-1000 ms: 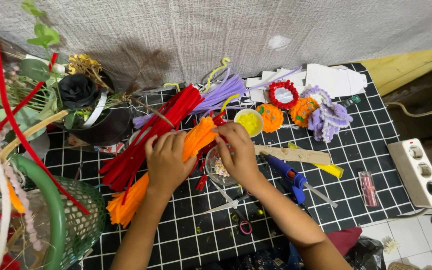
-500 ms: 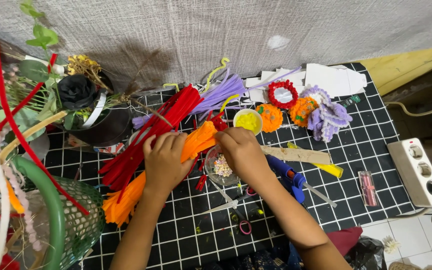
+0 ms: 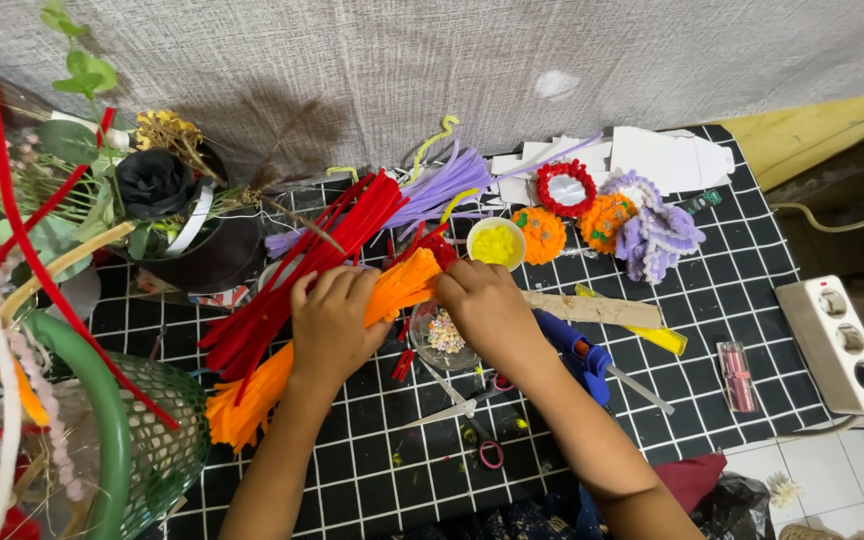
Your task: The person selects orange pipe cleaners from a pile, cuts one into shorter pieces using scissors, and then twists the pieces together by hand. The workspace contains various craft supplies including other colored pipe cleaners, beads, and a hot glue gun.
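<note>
Step in hand, as judged from the grasp: separating stems from the bundle of fuzzy orange pipe-cleaner stems, which lies diagonally across the black counter with a white grid pattern. The left hand is curled over the middle of the bundle, fingers wrapped down onto it and holding it against the counter. The right hand is closed, fingertips pinched at the upper end of the orange stems; how many stems it holds cannot be told. Just beside the orange bundle, on its upper-left side and touching it, lies a bundle of fuzzy red pipe-cleaner stems; a fan of lilac pipe-cleaner stems lies beyond that. Between the two wrists stands a small clear dish of pastel beads, and below it lies a pair of steel scissors with pink handle loops. A blue hot-glue gun lies near the right forearm, beside a flat wooden stick. A small round cup of yellow material stands above the right hand. The next move calls for a firm pinch at the stem tips while the left hand restrains the remainder, so that neighbouring orange stems, and the red ones touching them, are not dragged along by their fuzz
</note>
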